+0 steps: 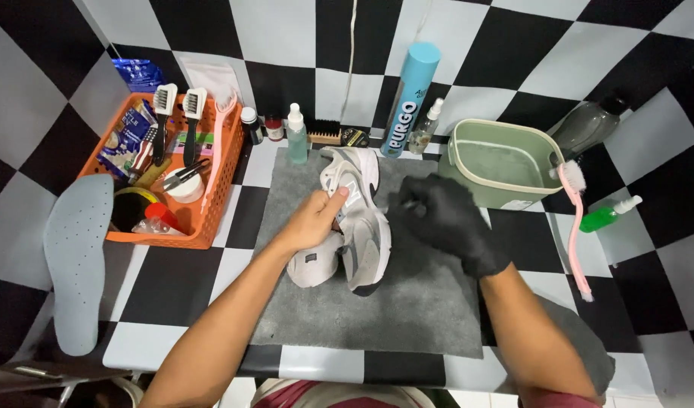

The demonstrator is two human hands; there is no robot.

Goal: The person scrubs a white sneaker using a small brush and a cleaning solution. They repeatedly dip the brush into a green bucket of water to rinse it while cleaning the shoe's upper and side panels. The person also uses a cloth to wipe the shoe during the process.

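Observation:
A grey and white sneaker (362, 227) lies on its side on a grey mat (407, 302) in the middle of the checkered table. My bare left hand (317, 219) grips the shoe's upper near the tongue. My right hand (445, 219), in a black glove, is closed just right of the shoe and touches its side; what it holds is hidden.
An orange basket (211, 219) of brushes and tins stands at the left, with a grey insole (75, 257) beside it. Spray bottles and a tall blue can (410, 98) line the back. A green tub (502, 162), a pink brush (574, 227) and a small green bottle (608, 215) are at the right.

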